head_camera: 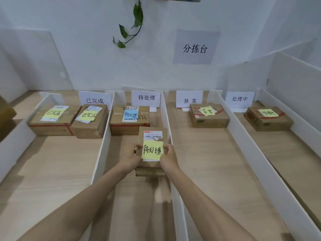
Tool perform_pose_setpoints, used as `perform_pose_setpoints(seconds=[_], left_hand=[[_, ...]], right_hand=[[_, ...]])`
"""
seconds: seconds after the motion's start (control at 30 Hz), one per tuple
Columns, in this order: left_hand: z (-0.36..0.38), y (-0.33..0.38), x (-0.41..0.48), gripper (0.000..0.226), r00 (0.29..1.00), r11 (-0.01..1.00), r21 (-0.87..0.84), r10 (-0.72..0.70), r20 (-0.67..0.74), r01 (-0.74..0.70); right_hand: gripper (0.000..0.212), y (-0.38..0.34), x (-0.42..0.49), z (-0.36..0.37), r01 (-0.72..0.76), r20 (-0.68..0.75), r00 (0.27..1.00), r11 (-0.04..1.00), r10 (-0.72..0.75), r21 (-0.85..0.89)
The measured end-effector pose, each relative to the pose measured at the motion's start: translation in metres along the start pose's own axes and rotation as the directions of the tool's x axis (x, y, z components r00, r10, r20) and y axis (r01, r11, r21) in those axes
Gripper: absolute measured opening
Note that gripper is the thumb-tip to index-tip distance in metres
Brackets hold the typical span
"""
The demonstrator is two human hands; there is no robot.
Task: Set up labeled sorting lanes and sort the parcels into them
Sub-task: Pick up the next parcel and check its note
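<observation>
Hands (151, 158) gripping parcel (152, 146) (lengthwise, lane-aligned)

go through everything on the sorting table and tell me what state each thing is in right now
Held parcel: gripped by left hand and right hand, yellow 待处理 note on top, over the 待处理 lane.
Lane signs: four, upright.
已完成 parcels: two, resting, labeled.
待处理 parcel: resting, blue note.
异常 parcel: resting.
处理中 parcel: resting.

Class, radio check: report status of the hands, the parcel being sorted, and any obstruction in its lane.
Left hand and right hand both gripping held parcel, yellow note reads 待处理. Over 待处理 lane, sign behind. Blue-note parcel already ahead; space in front of it.
</observation>
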State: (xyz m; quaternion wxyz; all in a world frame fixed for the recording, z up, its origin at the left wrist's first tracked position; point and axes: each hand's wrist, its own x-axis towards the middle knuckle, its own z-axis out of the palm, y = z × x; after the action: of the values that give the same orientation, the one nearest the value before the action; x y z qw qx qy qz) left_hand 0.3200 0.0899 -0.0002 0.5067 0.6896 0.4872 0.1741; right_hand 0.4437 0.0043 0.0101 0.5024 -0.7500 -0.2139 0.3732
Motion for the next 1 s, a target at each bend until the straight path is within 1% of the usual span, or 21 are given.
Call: perform_pose_setpoints(seconds=[0.1, 0.2, 0.33, 0.43, 0.53, 0.63, 0.87, 1.0], left_hand=[[0.007, -0.007, 0.026, 0.026, 0.999, 0.999, 0.005, -0.031, 0.017, 0.031], [0.016, -0.006, 0.045, 0.022, 1.000, 1.000, -0.009, -0.030, -0.001, 0.030], [0.026, 0.001, 0.064, 0.032, 1.000, 0.999, -0.017, -0.030, 0.001, 0.030], [0.030, 0.005, 0.071, 0.040, 0.999, 0.999, 0.020, -0.033, 0.018, 0.032], [0.036, 0.001, 0.081, 0.041, 0.999, 0.999, -0.013, -0.040, 0.033, 0.041], [0.043, 0.001, 0.087, 0.044, 0.997, 0.997, -0.053, -0.045, 0.060, 0.048], [0.055, 0.005, 0.100, 0.035, 0.998, 0.998, -0.069, 0.001, 0.066, 0.003], [0.058, 0.007, 0.108, 0.046, 0.997, 0.998, -0.062, 0.015, 0.079, -0.011]], right_hand=[[0.050, -0.006, 0.017, 0.001, -0.007, -0.002, 1.000, 1.000, 0.007, -0.021], [0.050, -0.006, 0.034, 0.004, -0.025, -0.028, 0.999, 0.999, 0.024, -0.026], [0.052, 0.000, 0.056, 0.012, -0.032, -0.107, 0.994, 0.996, 0.023, -0.082], [0.051, 0.005, 0.071, 0.015, -0.030, -0.123, 0.992, 0.991, 0.014, -0.127], [0.048, 0.009, 0.081, 0.015, -0.035, -0.129, 0.992, 0.992, 0.019, -0.121], [0.050, 0.011, 0.088, 0.013, -0.041, -0.180, 0.983, 0.995, 0.024, -0.092], [0.050, 0.013, 0.104, 0.008, -0.084, -0.254, 0.966, 0.990, 0.053, -0.111], [0.047, 0.010, 0.117, 0.006, -0.098, -0.252, 0.966, 0.985, 0.059, -0.143]])
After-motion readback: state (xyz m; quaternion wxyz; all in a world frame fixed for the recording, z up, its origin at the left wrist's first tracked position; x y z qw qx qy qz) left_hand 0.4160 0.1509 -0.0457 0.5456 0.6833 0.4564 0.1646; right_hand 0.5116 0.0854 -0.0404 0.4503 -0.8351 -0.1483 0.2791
